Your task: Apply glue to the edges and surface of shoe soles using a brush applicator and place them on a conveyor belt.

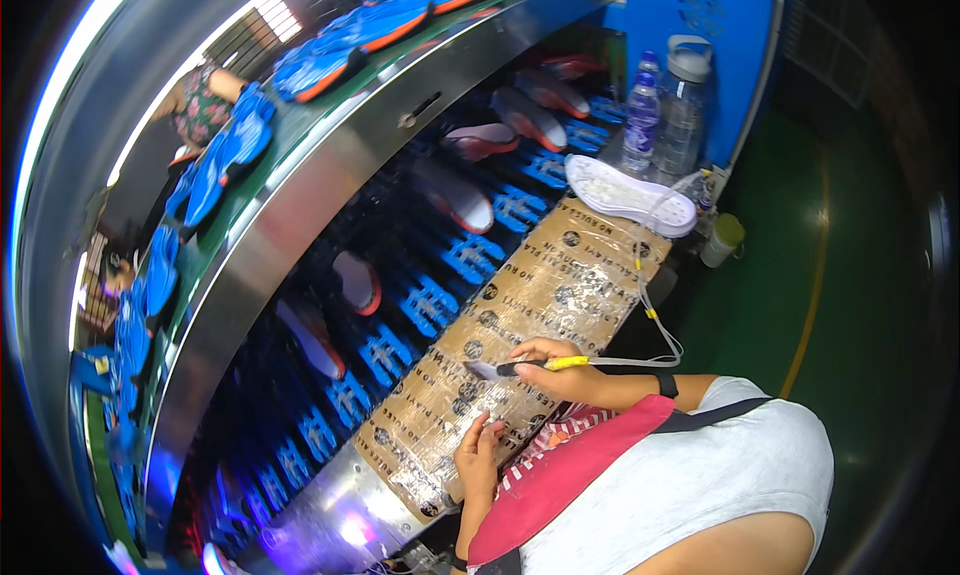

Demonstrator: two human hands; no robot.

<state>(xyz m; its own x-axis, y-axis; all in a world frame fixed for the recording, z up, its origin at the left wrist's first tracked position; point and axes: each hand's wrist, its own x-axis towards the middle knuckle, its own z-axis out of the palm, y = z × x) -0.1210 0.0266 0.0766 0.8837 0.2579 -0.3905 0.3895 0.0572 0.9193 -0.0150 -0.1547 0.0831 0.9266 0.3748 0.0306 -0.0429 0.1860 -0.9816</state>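
My right hand (556, 371) is wrapped round a brush (490, 370) with a dark handle and a flat, pale tip. A yellow sleeve joins its rear end to a thin pale tube (650, 357). The tip points left, just over a brown, tape-covered work ledge (520, 315). My left hand (479, 455) is at the ledge's near edge, fingers apart, with nothing visible in it. Farther along, at the ledge's far end, lies a white shoe sole (625, 193), away from both hands.
Behind the ledge runs a rack of blue holders (430, 305) with several soles, such as a red-edged one (357, 281). Blue shoe uppers (345, 53) with orange edges sit on the green upper belt. Two bottles (683, 105) stand beyond the sole. A person (205, 105) is across the line.
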